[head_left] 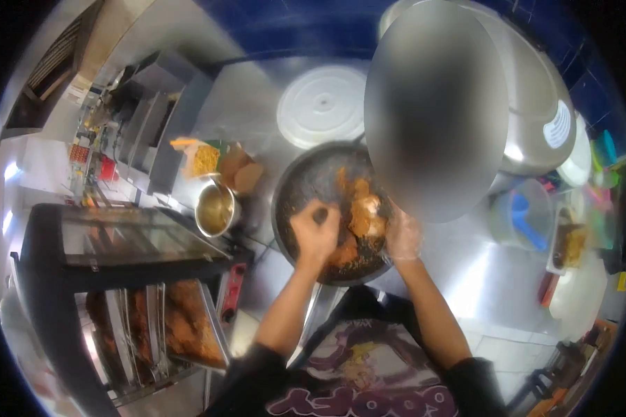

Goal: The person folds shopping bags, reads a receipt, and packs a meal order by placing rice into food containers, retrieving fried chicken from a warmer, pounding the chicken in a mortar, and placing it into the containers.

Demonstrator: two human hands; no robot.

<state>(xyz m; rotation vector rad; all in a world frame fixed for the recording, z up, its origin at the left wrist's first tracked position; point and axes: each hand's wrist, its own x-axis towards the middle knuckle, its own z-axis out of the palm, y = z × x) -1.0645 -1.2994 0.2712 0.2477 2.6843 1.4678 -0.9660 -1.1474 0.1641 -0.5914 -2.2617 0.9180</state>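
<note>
A large dark round pan sits in front of me with brown, saucy food in it, and a pale patch shows on the food. Inside the pan's left half, my left hand is closed in a fist. The dark end of something, perhaps a handle, shows at its top; its lower part is hidden. My right hand, in a clear plastic glove, is at the pan's right edge beside the food. Its fingers look stretched upward, but the tips are partly hidden by a blurred area.
A white round lid lies behind the pan. A metal pot and a box of yellow food stand left. A glass-fronted cabinet with food trays is nearer. Right are a large metal appliance and a clear tub with a blue scoop.
</note>
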